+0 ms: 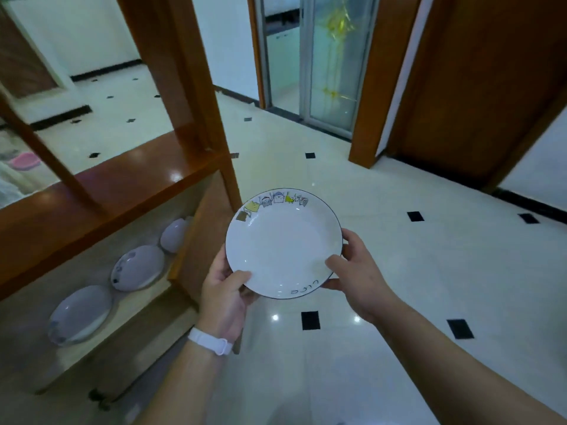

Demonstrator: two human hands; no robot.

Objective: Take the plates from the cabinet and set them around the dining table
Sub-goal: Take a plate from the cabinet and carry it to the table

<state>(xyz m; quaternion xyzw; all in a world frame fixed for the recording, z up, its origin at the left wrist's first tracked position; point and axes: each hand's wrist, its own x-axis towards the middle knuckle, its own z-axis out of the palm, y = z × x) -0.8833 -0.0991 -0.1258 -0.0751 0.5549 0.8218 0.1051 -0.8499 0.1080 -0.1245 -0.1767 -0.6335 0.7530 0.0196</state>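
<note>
Left hand (pixel 225 289) and right hand (pixel 356 271): near rim of plate (pixel 282 240) is pinched, thumbs above, fingers curled beneath | plate is held level just right of cabinet (pixel 101 191) | three plates (pixel 138 266) are left inside cabinet | step judged: carry-out; next, unseen dining table must be reached.

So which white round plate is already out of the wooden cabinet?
The dark-rimmed white plate with cartoon figures, held by left hand and right hand; three others lie in the cabinet.
</note>
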